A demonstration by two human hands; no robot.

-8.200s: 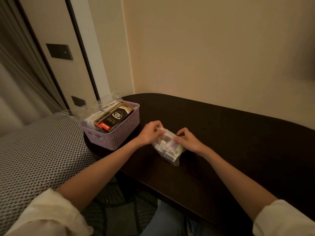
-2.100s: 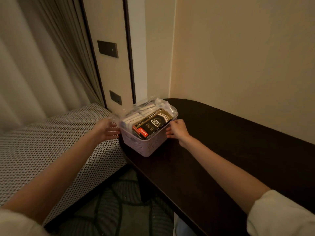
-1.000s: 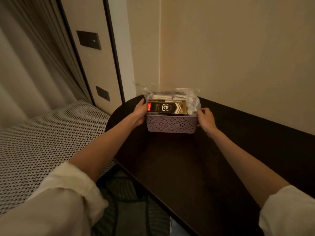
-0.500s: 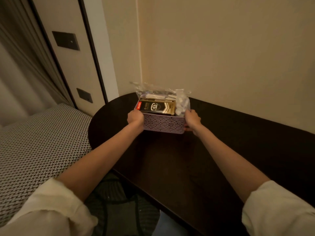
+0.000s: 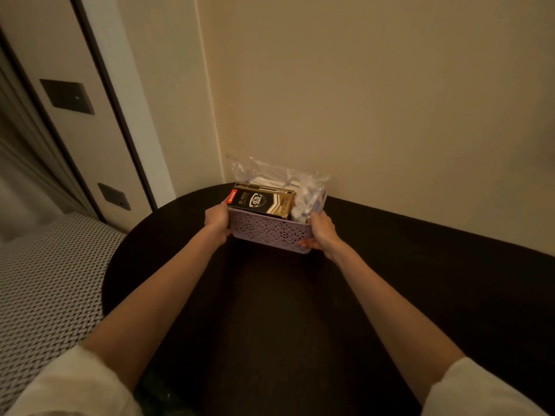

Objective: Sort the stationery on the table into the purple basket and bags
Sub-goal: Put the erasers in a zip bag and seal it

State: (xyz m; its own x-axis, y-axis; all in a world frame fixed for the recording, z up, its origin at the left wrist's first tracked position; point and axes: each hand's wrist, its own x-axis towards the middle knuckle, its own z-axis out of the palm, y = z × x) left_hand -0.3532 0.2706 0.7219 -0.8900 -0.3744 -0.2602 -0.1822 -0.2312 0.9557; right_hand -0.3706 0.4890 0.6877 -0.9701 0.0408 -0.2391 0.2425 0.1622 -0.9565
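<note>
The purple perforated basket (image 5: 270, 232) stands on the dark table (image 5: 300, 310) near the wall corner. Inside it lie a black and gold pen box (image 5: 261, 200) with a red tab and clear plastic bags (image 5: 306, 187) of small stationery. My left hand (image 5: 216, 220) grips the basket's left end. My right hand (image 5: 321, 232) grips its right end, fingers curled under the lower edge.
The beige wall (image 5: 390, 100) rises right behind the basket. A woven-pattern seat or bed (image 5: 45, 280) lies to the left of the table's rounded end. Dark wall switch plates (image 5: 67, 97) sit on the left panel.
The filled bag went from my hands into the basket. Both hands then took the basket by its ends and moved it from the table's left edge back towards the wall corner.
</note>
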